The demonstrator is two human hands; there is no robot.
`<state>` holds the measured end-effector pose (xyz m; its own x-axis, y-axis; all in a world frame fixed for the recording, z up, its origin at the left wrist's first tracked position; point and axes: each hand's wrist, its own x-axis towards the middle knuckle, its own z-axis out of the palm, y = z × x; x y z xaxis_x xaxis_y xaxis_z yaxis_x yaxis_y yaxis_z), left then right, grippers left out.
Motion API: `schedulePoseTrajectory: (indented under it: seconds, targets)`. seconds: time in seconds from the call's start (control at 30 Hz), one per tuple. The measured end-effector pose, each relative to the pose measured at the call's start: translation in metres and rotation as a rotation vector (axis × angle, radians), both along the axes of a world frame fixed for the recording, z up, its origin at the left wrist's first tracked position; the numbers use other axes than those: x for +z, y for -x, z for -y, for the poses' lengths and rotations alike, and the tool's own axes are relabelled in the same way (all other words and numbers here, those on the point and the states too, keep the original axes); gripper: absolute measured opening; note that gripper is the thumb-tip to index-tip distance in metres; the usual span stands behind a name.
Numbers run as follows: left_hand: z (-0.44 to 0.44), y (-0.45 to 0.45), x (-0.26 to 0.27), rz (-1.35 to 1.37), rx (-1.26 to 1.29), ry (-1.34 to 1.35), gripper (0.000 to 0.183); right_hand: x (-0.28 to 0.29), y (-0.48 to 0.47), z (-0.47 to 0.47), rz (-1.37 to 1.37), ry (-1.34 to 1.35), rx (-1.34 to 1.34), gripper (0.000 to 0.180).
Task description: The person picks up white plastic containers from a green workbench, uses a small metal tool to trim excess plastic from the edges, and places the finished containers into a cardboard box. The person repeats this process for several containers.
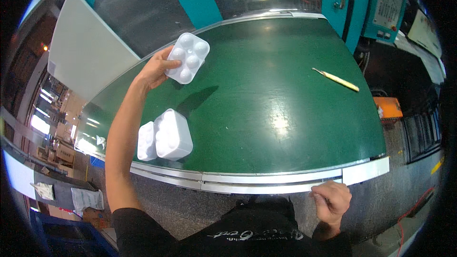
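Observation:
My left hand (155, 69) grips a white plastic tray (192, 60) with several rounded domes, its thumb on the domed face. It is held over the far left part of the green conveyor belt (250, 107). Nearer to me, a stack of white domed trays (175, 135) sits on the belt, with another white domed piece (146, 141) close against its left side. My right hand (332, 201) is loosely curled just in front of the belt's near rail, and nothing shows in it. A deburring tool with a yellow handle (341, 81) lies on the right part of the belt.
A teal machine (207, 0) stands behind the belt, with a control panel (387, 10) at the far right. A pale panel (89, 46) rises at the left. White rails (271, 184) run along the near edge. An orange object (388, 107) is beyond the right end.

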<state>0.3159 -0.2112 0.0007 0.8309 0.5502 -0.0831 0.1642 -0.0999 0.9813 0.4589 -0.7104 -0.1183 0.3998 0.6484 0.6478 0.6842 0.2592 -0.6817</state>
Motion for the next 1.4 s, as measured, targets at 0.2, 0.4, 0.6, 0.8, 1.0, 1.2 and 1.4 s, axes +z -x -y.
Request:
schedulePoseTrajectory:
  seconds: [0.2,0.4,0.6,0.8,1.0,1.2,1.4]
  targets:
    - [-0.056,-0.013,-0.005,-0.112,0.172,-0.229,0.055,-0.003,0.003,-0.005,-0.035,0.047,-0.058,0.017]
    - [-0.132,-0.009,-0.039,-0.54,0.179,-0.485,0.042,-0.004,0.003,-0.005,0.091,0.117,-0.106,0.021]
    - [-0.142,-0.002,-0.068,-0.454,0.147,-0.302,0.056,-0.006,0.005,-0.013,0.121,0.093,-0.142,0.015]
    - [-0.124,0.01,-0.069,-0.405,0.302,-0.543,0.054,-0.005,0.007,-0.017,0.155,0.105,-0.168,0.013]
    - [-0.134,0.002,-0.057,-0.254,0.335,-0.668,0.068,-0.005,0.012,-0.017,0.151,0.188,-0.209,0.017]
    - [-0.128,-0.03,-0.054,-0.678,0.068,-0.175,0.08,-0.008,0.014,-0.021,0.218,0.141,-0.285,0.018]
    - [-0.06,-0.051,-0.034,-0.695,-0.314,-0.111,0.093,-0.008,0.01,-0.021,0.264,0.164,-0.247,0.02]
